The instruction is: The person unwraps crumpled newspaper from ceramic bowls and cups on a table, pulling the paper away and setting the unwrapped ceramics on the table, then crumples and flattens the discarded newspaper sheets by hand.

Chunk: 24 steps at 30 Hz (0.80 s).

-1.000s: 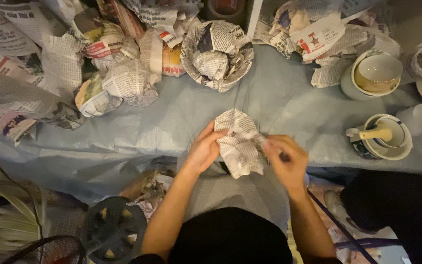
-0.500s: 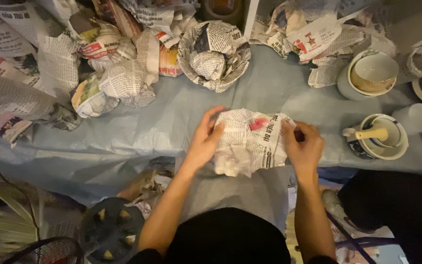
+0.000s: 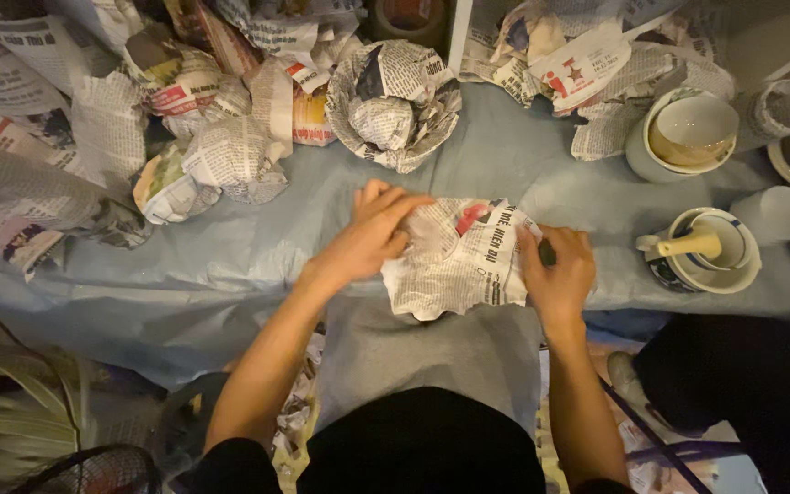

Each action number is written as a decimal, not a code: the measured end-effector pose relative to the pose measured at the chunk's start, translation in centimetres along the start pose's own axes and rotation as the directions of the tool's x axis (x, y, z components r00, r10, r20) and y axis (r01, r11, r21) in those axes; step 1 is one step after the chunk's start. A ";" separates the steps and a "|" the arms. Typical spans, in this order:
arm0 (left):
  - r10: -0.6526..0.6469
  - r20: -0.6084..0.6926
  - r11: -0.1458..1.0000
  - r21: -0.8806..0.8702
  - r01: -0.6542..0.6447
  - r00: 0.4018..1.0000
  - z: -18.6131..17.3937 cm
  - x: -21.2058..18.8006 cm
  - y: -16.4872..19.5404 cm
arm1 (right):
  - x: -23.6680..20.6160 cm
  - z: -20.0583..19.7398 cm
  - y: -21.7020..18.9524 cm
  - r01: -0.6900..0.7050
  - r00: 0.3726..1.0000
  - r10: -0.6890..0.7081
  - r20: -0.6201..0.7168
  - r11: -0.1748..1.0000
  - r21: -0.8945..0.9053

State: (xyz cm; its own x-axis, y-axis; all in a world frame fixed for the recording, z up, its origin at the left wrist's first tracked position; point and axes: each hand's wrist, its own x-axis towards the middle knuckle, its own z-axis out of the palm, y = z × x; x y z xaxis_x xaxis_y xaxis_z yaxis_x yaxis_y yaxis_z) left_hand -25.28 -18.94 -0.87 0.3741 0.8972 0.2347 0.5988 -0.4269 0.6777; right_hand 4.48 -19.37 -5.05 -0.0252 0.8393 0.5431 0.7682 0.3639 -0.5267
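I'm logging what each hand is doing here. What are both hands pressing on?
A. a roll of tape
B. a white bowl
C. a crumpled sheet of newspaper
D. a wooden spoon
C: the left hand and the right hand rest on opposite edges of the crumpled sheet of newspaper, which lies on the blue cloth.

left hand: flat, fingers extended | right hand: fingers curled, gripping

Crockery packing table: newspaper-wrapped bowls
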 end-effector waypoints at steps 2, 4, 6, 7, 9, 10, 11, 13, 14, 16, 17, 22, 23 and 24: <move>0.042 -0.030 0.999 0.028 -0.041 0.999 -0.3 0.1 -1.2 | 0.0 0.0 0.0 -0.004 1.000 0.004 0.007 1.000 -0.005; 0.074 -0.006 0.993 -0.092 -0.074 0.997 -1.4 -0.6 -2.7 | 0.1 -0.1 0.0 -0.009 1.000 0.009 0.017 1.000 -0.005; 0.101 -0.008 0.982 -0.162 -0.101 0.995 -2.6 -1.2 -4.4 | 0.1 -0.2 -0.1 -0.008 1.000 0.008 0.022 1.000 0.005; 0.111 -0.018 0.979 -0.172 -0.113 0.994 -3.2 -1.5 -5.0 | 0.1 -0.2 -0.1 -0.008 1.000 0.008 0.019 1.000 0.009; 0.056 0.016 0.974 -0.222 -0.051 0.998 -4.5 -2.5 -5.9 | 0.0 -0.2 -0.2 -0.007 1.000 0.007 0.013 1.000 0.021; -0.006 0.061 0.966 -0.256 0.022 0.998 -5.3 -3.0 -6.2 | 0.1 -0.2 -0.2 -0.005 1.000 0.005 0.011 1.000 0.013; -0.067 0.108 0.953 -0.287 0.095 0.992 -5.8 -3.4 -6.2 | 0.1 -0.2 -0.2 -0.003 1.000 0.003 0.010 1.000 0.005; 0.001 0.050 0.978 -0.211 0.009 0.999 -5.9 -3.9 -5.5 | 0.1 -0.2 -0.2 0.003 1.000 -0.003 0.015 1.000 -0.005; 0.039 0.024 0.985 -0.171 -0.034 0.999 -5.8 -4.2 -5.1 | 0.1 -0.2 -0.1 0.008 1.000 -0.008 0.019 1.000 -0.007; 0.009 -0.097 0.995 -0.094 -0.018 0.995 -5.1 -4.5 -4.0 | 0.1 -0.2 -0.1 0.017 1.000 -0.016 0.023 1.000 -0.008; -0.002 -0.159 0.998 -0.056 -0.007 0.987 -4.6 -4.6 -3.5 | 0.1 -0.2 -0.1 0.021 1.000 -0.021 0.021 1.000 -0.004; -0.275 -0.179 0.933 -0.287 0.217 0.945 -2.8 -4.7 -3.4 | 0.4 -0.3 -0.6 -0.001 1.000 0.001 0.009 1.000 0.018; -0.230 -0.209 0.936 -0.313 0.158 0.950 -2.5 -4.8 -3.8 | 0.5 -0.4 -0.9 -0.029 0.999 0.029 0.015 0.999 0.041; -0.180 -0.187 0.948 -0.295 0.119 0.966 -2.4 -5.0 -4.1 | 0.5 -0.4 -1.1 -0.058 0.998 0.057 0.021 0.996 0.064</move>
State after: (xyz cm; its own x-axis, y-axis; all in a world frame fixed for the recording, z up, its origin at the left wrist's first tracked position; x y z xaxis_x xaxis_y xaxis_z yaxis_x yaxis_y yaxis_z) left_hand -31.31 -21.41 -3.16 0.1207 0.9644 0.2354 0.4038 -0.2643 0.8759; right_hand 3.90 -19.49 -3.89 0.0053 0.8667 0.4987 0.7259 0.3397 -0.5981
